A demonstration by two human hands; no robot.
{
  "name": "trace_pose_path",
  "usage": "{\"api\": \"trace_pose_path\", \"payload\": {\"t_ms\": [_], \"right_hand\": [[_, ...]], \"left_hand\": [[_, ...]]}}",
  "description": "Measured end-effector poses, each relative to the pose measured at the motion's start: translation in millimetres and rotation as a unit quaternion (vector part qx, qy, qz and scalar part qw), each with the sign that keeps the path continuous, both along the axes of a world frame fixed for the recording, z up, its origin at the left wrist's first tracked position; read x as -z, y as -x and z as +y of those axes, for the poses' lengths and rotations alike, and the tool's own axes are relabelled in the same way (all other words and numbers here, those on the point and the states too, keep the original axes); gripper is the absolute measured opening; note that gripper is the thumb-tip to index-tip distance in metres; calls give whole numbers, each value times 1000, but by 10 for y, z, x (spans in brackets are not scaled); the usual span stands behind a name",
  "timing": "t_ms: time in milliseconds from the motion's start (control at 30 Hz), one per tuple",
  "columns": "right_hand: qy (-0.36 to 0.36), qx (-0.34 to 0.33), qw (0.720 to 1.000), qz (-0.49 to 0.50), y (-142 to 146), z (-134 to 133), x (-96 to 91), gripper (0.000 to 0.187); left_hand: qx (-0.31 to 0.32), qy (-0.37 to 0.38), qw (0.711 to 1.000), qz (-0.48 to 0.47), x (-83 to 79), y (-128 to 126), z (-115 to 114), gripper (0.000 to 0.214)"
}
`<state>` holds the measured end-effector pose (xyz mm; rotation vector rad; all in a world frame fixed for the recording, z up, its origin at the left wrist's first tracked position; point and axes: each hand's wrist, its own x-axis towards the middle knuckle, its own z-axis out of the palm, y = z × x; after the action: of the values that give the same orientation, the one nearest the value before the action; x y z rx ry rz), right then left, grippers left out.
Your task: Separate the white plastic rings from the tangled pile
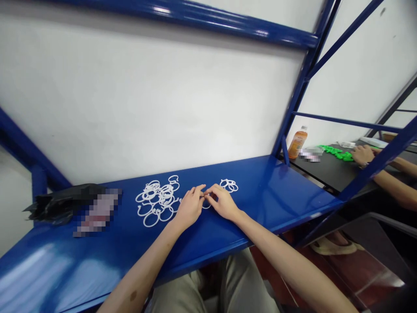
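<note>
Between my two hands is a white plastic curtain ring (206, 205), its lower curve showing below the fingertips. My left hand (191, 203) pinches it from the left, and my right hand (223, 201) has thumb and forefinger closed on its other side. The fingertips nearly meet and hide the ring's ends. A loose pile of similar white rings (151, 218) lies on the blue table left of my left hand, some with their ends apart. Behind my right hand is a smaller group of white rings (232, 187).
A black plastic bag (61, 202) and a blurred-out item (99, 213) lie at the left of the blue table (257, 174). Blue frame posts (295, 100) stand at the right. Beyond them, a co-worker's hands (363, 154) are by green pieces (337, 153) and an orange bottle (297, 142).
</note>
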<state>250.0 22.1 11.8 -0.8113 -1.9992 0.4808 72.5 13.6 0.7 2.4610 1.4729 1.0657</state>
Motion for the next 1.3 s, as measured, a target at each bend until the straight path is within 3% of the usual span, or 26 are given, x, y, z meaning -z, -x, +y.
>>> {"api": "trace_pose_path", "payload": {"t_ms": [100,200,333,467,700,833,1067,1300], "right_hand": [[32,54,998,26,-108,161,-67,11],[136,222,965,38,-350,493,-175,11],[208,279,937,16,-679,955,-231,12],[237,277,931,-12,-741,1143,-146,15],[233,266,933,-71,-676,1057,-83,10],[227,261,935,-84,-732,1022,-89,10],[226,243,940,-82,-766,967,-116,12],[169,184,957,-147,-793,966,-138,18]], "left_hand": [[-37,8,999,2,-49,56,12,29],[-93,8,995,18,-121,186,65,29],[-176,2,980,89,-201,376,198,28],[-220,24,962,159,-254,489,382,38],[-281,90,931,215,-265,625,641,46],[-289,75,925,237,-254,670,646,41],[-268,77,936,214,-225,658,635,29],[-213,-14,967,137,-263,567,616,28]]}}
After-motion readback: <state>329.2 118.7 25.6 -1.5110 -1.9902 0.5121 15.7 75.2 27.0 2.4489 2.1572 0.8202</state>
